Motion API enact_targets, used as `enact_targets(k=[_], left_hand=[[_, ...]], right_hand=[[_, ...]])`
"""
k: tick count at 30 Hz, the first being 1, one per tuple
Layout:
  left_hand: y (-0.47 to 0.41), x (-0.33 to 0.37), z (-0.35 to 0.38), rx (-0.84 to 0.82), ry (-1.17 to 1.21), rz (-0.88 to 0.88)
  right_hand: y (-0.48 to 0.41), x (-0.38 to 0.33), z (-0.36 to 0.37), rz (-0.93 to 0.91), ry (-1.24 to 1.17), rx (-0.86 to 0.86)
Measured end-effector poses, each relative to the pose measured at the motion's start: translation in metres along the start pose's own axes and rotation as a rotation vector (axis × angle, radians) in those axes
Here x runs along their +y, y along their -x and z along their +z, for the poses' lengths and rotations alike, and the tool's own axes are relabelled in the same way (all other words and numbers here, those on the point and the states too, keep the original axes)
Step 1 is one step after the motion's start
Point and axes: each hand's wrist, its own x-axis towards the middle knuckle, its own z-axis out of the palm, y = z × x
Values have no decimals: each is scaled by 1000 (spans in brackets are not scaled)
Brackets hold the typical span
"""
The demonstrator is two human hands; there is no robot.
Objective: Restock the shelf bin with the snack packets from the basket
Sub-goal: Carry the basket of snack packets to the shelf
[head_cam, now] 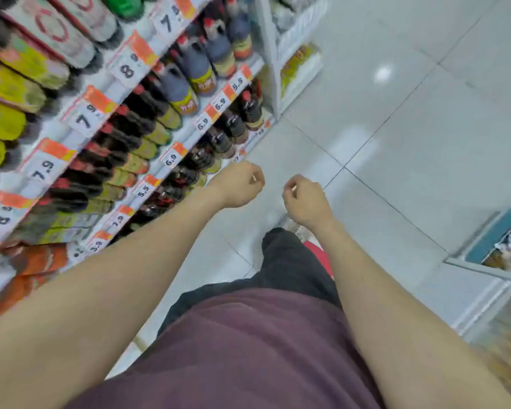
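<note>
Red plastic (pixel 319 256) by the leg (pixel 289 261) may be the basket, so the left hand (pixel 239 184) and right hand (pixel 305 202), both curled up and holding nothing, should reach down there slowly for packets.

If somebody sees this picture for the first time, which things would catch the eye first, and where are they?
First come the left hand and the right hand, stretched forward in the middle, both with curled fingers and nothing visible in them. Next, on the left, rows of dark bottles stand behind orange-and-white price tags. The shiny white tiled floor fills the right side.
</note>
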Motion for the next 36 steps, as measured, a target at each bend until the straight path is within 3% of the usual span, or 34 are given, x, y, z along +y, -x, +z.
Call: enact_targets(k=[6,11,15,26,32,36], left_hand=[[-121,89,-56,22,-34,25],[-217,152,-92,40,9,110],[-307,199,-122,12,12,196],[-571,319,-242,-187,-191,258],[-699,405,-291,-121,-340,295],[-796,471,-316,-149,-373,311]], right_hand=[[-75,16,-105,125,-73,133],[-132,32,-196,308,-382,310],[-186,49,-260,412,-577,311],[-383,76,-469,374,-193,143],[-472,115,-568,406,-123,253],[-553,150,-645,434,51,294]])
